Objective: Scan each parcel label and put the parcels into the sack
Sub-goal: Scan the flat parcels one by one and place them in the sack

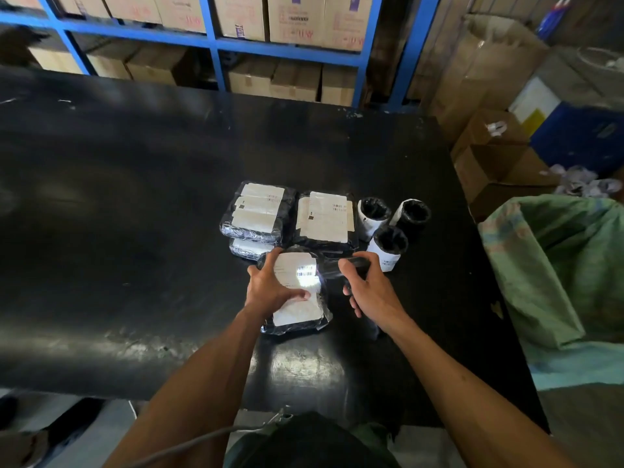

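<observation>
A flat black parcel with a white label lies near the front of the black table. My left hand grips its left side, thumb across the label. My right hand holds a black scanner just right of the parcel, and its light falls as a bright patch on the label's barcode. Behind lie a stack of flat parcels and another flat parcel. Three upright cylindrical parcels stand to the right of them. The open green sack hangs at the table's right edge.
Blue shelving filled with cardboard boxes runs behind the table. Open cartons and crumpled wrapping sit on the floor at the right, beyond the sack. A grey cable trails below the table's front edge.
</observation>
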Action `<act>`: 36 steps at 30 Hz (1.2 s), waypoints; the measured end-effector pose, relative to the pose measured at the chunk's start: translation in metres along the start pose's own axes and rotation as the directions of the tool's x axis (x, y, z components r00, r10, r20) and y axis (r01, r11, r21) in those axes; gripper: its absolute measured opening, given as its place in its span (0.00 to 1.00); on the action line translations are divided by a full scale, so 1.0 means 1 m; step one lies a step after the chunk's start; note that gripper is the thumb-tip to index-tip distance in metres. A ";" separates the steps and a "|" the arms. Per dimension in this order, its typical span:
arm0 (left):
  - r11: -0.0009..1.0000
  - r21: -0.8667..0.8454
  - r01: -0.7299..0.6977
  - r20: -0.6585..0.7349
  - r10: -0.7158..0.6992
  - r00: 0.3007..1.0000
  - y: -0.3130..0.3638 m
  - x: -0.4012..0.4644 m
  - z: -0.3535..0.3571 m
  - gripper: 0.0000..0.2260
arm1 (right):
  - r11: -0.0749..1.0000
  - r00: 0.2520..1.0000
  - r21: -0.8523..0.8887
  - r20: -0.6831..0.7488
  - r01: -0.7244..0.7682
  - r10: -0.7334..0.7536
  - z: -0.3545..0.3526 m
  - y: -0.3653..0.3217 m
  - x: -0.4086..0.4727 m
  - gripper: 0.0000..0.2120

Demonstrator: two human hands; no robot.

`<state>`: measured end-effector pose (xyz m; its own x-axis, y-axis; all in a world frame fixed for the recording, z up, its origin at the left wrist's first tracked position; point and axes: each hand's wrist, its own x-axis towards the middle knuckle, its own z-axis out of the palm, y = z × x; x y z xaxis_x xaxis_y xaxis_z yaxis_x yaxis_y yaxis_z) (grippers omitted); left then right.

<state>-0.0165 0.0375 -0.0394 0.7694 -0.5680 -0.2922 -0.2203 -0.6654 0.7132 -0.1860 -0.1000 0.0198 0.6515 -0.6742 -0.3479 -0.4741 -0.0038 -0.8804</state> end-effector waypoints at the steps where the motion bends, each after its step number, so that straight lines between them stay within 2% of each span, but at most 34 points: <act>1: 1.000 -0.002 -0.002 -0.002 0.002 1.000 0.000 0.001 -0.001 0.51 | 1.000 1.000 0.003 0.001 0.000 0.000 0.000 -0.001 -0.001 0.20; 5: 1.000 -0.022 -0.017 -0.006 0.017 1.000 -0.001 0.003 -0.003 0.49 | 0.998 0.999 0.063 0.034 -0.013 0.011 0.002 -0.003 -0.002 0.18; 8: 0.999 -0.039 -0.032 -0.006 0.032 0.999 -0.001 0.004 -0.004 0.47 | 0.998 0.999 0.060 0.045 -0.002 -0.001 0.004 -0.001 -0.002 0.22; 12: 0.998 -0.049 -0.047 -0.017 0.046 0.999 -0.003 0.007 -0.011 0.48 | 0.998 1.000 0.058 0.006 -0.023 0.022 -0.002 0.007 0.002 0.23; 18: 0.992 -0.094 -0.089 -0.023 0.087 0.996 -0.014 0.011 -0.023 0.48 | 0.983 0.979 -0.089 -0.140 -0.159 0.146 -0.005 0.038 0.016 0.21; 24: 0.973 -0.203 -0.114 0.009 0.118 0.993 -0.011 0.011 -0.038 0.47 | 0.908 0.949 -0.304 -0.219 -0.287 0.226 -0.004 0.064 0.028 0.29; 30: 0.953 -0.270 -0.134 -0.008 0.137 0.991 0.000 0.005 -0.034 0.46 | 0.887 0.948 -0.346 -0.197 -0.306 0.251 -0.004 0.068 0.031 0.31; 34: 0.938 -0.312 -0.149 0.009 0.160 0.987 0.019 0.005 -0.028 0.50 | 0.856 0.950 -0.413 -0.152 -0.311 0.272 -0.014 0.060 0.029 0.33; 36: 0.933 -0.322 -0.163 0.025 0.180 0.983 0.034 0.006 -0.022 0.49 | 0.862 0.966 -0.438 -0.164 -0.254 0.201 -0.026 0.051 0.030 0.33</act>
<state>-0.0059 0.0224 -0.0028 0.7021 -0.6903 -0.1746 -0.1378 -0.3724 0.9178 -0.2058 -0.1396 -0.0270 0.4365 -0.7729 -0.4604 -0.8340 -0.1556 -0.5294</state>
